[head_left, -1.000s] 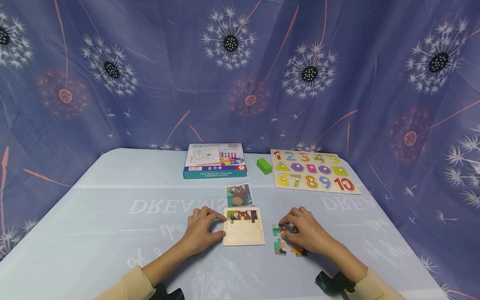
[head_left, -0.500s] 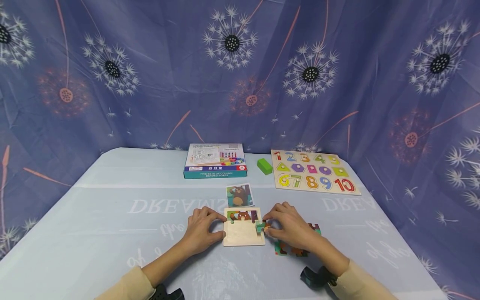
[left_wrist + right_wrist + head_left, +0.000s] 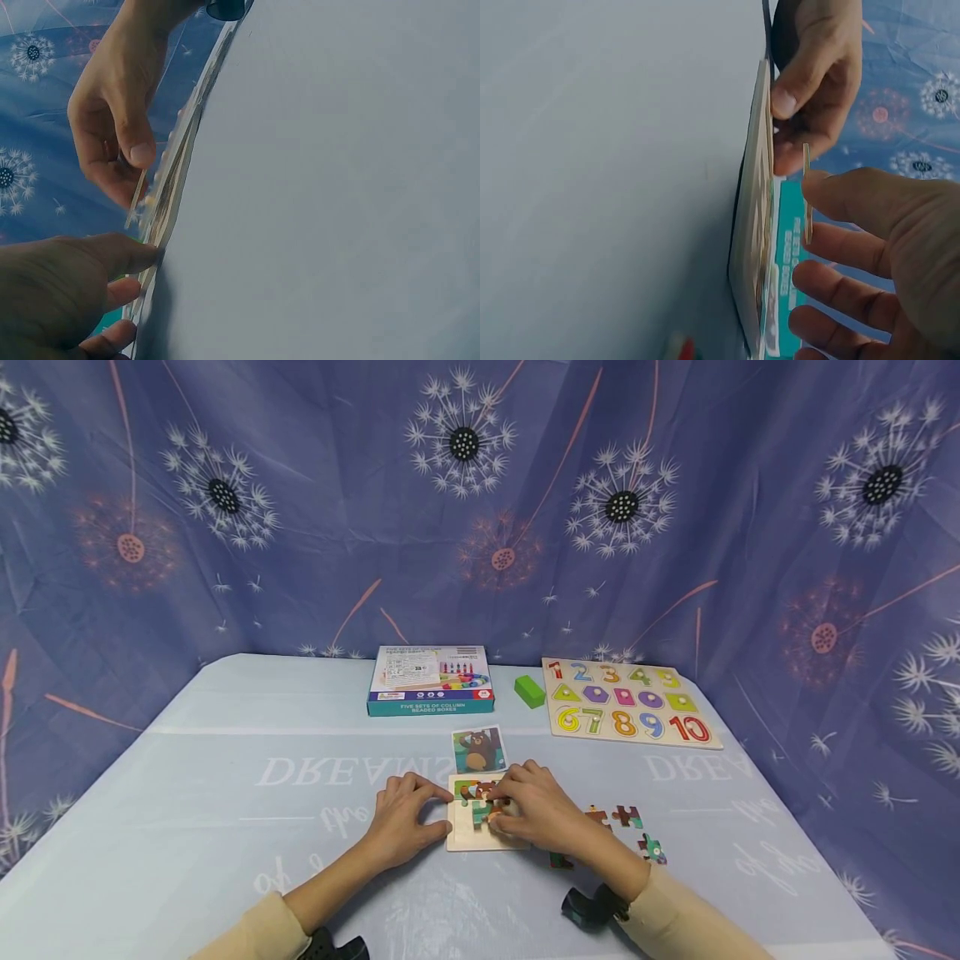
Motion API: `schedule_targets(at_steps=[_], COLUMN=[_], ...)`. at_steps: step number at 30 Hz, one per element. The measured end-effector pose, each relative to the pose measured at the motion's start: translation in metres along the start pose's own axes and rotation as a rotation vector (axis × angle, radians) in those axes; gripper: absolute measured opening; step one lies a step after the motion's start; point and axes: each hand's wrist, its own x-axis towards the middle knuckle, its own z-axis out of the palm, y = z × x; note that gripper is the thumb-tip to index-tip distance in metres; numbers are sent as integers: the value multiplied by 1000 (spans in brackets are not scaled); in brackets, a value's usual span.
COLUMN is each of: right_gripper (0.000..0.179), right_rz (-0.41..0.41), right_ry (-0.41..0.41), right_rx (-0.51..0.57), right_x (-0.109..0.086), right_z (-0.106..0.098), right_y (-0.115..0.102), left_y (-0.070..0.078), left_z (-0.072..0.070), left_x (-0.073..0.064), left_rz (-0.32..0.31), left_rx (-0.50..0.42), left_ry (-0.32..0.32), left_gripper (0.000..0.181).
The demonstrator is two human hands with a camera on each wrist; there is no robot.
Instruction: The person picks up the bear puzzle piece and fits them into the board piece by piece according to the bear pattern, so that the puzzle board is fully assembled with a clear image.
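Observation:
My left hand (image 3: 405,818) holds the left edge of a square wooden puzzle board (image 3: 465,837), thumb and index finger spread along it. The top row of the board carries fitted bear-picture pieces (image 3: 468,789); bare wood shows below. My right hand (image 3: 543,810) pinches a green and brown puzzle piece (image 3: 481,812) over the board. In the right wrist view that piece (image 3: 808,195) is edge-on between thumb and fingers, apart from the board (image 3: 759,202). Several loose puzzle pieces (image 3: 627,816) lie to the right, some partly hidden by my right forearm.
A bear picture card (image 3: 478,750) lies just behind the board. Farther back are a beaded-boxes carton (image 3: 431,682), a green block (image 3: 529,692) and a wooden number board (image 3: 630,703). A patterned curtain (image 3: 337,527) hangs behind the table (image 3: 247,727).
My right hand has lifted the puzzle piece from the loose ones on the right and carried it left over the board. My left hand has stayed at the board's edge.

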Motion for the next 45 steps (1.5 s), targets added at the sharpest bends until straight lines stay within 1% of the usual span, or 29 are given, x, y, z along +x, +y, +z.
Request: schedule_targets(at_steps=[7,16,37,45], right_gripper=[27,28,27,27], right_rz=[-29,-24,-24,-28], right_ry=[17,-28,-27,-25], right_rx=[-25,-29,-80,-84], right_x=[9,16,22,23], right_z=[9,15,21,21], right_y=[-6,-8,-7,-6], left_y=[0,-1,0,3], left_z=[0,0,1,1], left_x=[-1,-1,1,1], left_rz=[3,0,-6,-4], left_rx=[-1,-5,-1,-13], left_ry=[-4,-7,-10,10], left_gripper=[27,26,27,26])
